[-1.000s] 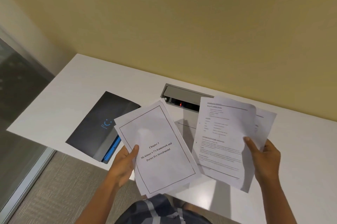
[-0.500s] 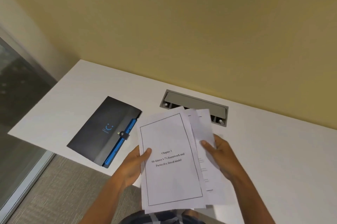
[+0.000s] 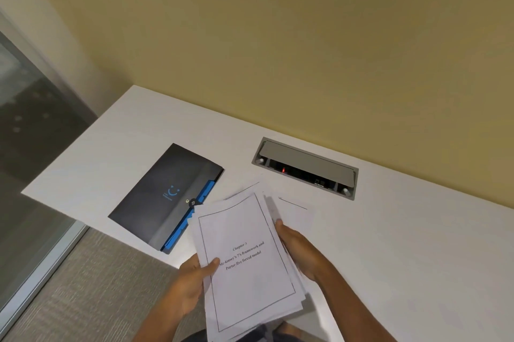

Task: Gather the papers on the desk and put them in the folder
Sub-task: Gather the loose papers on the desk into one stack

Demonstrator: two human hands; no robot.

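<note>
white printed papers (image 3: 244, 261) sit as one loose stack held between both hands, above the near edge of the surface (image 3: 403, 244), cover sheet up with a chapter title readable on it. the left hand (image 3: 192, 283) pinches the stack's left edge, thumb on top and fingers beneath; the right hand (image 3: 299, 248) presses flat against the right edge, its grip closed against the sheets rather than spread free. edges of the sheets are not squared: several corners fan out at the top and the lower right.

the relation that matters is stack to folder (image 3: 167, 197). the dark folder lies flat on the surface to the left and slightly beyond the stack, just beside it, with the stack's upper left corner overlapping the folder's clasp side in this view. its long axis runs diagonally, from near left to far right, roughly parallel with the stack's long axis. blue inner dividers show along the edge facing the papers, so the opening looks to be on that side. the flap appears shut with its button clasp, so i judge it must be opened first. the left hand is nearer.

a grey cable box (image 3: 304, 167) is recessed into the surface further back, well clear. one or two faint sheets (image 3: 294, 216) seem to lie on the surface behind the right hand, hard to make out.
</note>
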